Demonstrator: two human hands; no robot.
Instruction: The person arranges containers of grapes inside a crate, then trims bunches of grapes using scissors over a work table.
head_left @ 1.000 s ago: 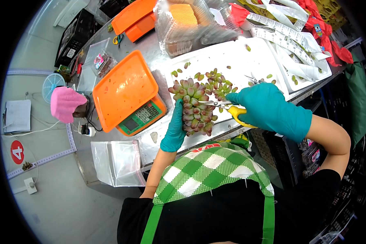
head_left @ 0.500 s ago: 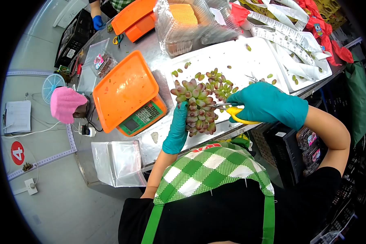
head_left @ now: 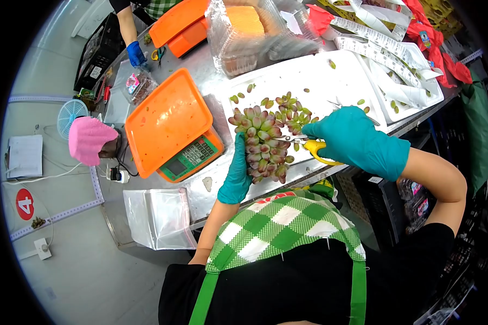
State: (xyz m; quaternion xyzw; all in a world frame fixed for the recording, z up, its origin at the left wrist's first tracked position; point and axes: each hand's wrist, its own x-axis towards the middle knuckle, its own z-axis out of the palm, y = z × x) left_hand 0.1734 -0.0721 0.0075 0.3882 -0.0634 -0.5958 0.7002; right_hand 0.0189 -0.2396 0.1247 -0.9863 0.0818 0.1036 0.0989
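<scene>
My left hand (head_left: 237, 174), in a teal glove, grips a dense cluster of green and reddish succulent rosettes (head_left: 261, 142) from its left side. Yellow-handled scissors (head_left: 321, 152) are in my right hand (head_left: 358, 142), also gloved, and their metal blades reach the right side of the cluster. Just beyond it, a smaller bunch of succulents (head_left: 293, 115) lies on a white tray (head_left: 320, 73) among scattered loose leaves. Another pair of metal tips shows beside my right hand on the tray.
An orange scale (head_left: 171, 122) stands left of the tray, with plastic bags (head_left: 158, 218) near the front edge. Clear plastic boxes (head_left: 238, 35) are stacked behind. Label strips (head_left: 379, 54) lie at the right. A co-worker's blue-gloved hand (head_left: 136, 54) touches a packed box (head_left: 141, 85).
The co-worker's arm has come into view at the upper left and reached down to the packed box. The cluster and the scissors in my hands have shifted and turned slightly.
</scene>
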